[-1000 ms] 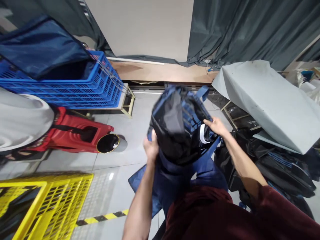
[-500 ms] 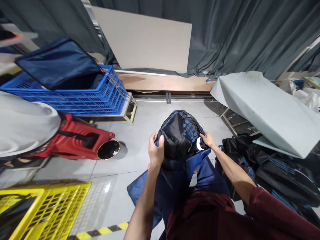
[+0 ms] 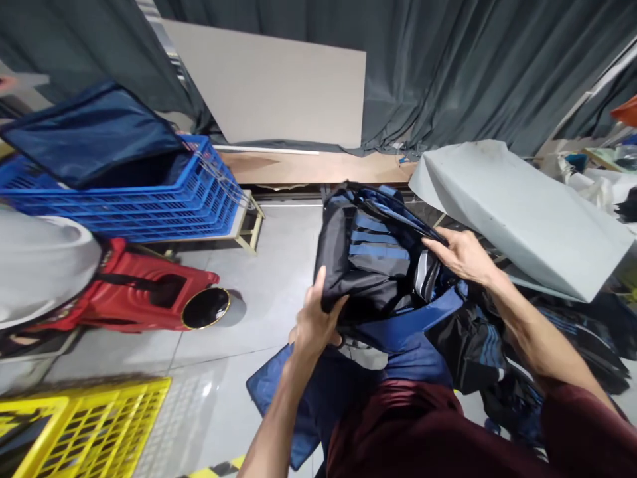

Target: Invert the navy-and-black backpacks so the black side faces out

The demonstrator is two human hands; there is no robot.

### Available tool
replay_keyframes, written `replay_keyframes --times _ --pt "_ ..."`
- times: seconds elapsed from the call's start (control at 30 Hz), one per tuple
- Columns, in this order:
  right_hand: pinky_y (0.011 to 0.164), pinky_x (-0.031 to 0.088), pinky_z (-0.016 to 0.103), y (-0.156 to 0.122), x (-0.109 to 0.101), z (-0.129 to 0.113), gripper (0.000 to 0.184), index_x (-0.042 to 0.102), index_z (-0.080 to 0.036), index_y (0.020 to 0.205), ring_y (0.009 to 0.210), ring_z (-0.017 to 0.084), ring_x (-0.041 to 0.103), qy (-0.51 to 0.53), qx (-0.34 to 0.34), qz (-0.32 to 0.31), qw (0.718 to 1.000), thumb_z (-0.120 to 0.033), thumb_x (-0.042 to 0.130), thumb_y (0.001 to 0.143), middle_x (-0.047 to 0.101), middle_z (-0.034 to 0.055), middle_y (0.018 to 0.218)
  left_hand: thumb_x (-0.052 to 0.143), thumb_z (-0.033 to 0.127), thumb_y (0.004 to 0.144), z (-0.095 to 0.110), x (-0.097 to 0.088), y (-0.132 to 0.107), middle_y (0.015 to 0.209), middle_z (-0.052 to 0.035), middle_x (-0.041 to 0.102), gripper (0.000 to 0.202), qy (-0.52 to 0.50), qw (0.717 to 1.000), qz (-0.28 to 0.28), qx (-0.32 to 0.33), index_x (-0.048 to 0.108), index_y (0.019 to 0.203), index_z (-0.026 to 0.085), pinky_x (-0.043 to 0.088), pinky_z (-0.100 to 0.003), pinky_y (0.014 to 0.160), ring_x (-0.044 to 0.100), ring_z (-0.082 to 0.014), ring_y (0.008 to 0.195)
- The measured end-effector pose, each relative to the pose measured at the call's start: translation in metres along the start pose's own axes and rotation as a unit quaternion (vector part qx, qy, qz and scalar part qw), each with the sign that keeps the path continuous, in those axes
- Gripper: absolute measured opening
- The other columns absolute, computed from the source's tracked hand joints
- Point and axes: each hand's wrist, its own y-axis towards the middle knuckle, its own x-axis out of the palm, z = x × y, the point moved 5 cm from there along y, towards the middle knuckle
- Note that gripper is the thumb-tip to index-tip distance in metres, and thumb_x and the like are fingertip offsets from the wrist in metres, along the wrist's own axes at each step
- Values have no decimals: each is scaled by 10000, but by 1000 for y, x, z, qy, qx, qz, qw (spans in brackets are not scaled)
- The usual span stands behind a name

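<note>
A black bag with blue stripes [image 3: 381,242] is held up before my lap, spread between both hands. My left hand [image 3: 318,312] grips its lower left edge, thumb on the near side. With thumb and fingers, my right hand [image 3: 460,255] pinches the bag's right edge beside a white reflective strip. Dark blue fabric [image 3: 415,325] runs along the bag's near side and over my legs. The bag's underside and some of my left fingers are hidden.
More black and blue bags [image 3: 478,345] lie in a heap at right. A grey-white covered block [image 3: 522,212] stands beyond them. On the left are a blue crate [image 3: 199,192], a red stool [image 3: 149,285], a black-mouthed bin [image 3: 233,309] and a yellow crate [image 3: 109,425].
The bag has risen and been spread wider, showing more of its striped side. My right hand has moved up and right, and my left hand slightly down.
</note>
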Motion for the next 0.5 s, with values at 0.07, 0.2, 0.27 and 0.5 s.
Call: replay_keyframes --times 0.07,0.2,0.27,0.5 --pt "632 402 302 3 -13 -2 588 781 -208 1003 612 161 455 25 4 5 1000 -760 597 1084 556 -2 677 874 585 945 -4 -22 -15 1700 -85 625 935 12 999 33 -9 482 1763 359 555 -483 1280 597 -393 1581" --pt "707 455 287 35 50 48 537 796 -176 1075 746 199 640 60 31 -12 998 -688 634 1099 711 27 840 855 492 975 -32 -12 -26 1673 -84 660 813 -11 999 17 -39 542 1707 324 526 -443 1307 631 -332 1554" --pt "704 435 290 44 114 79 502 765 -159 936 748 222 684 -4 106 -68 992 -559 566 1165 716 59 776 828 445 997 -53 11 -21 1613 -88 711 759 -16 996 -27 -88 551 1692 316 551 -442 1273 673 -322 1509" --pt "881 529 321 46 220 102 541 681 -154 1404 1080 308 805 -159 203 -155 954 -614 480 1203 828 235 1191 761 593 1032 -77 32 0 1491 -70 789 731 18 988 -70 -136 532 1696 389 622 -455 1098 764 -367 1367"
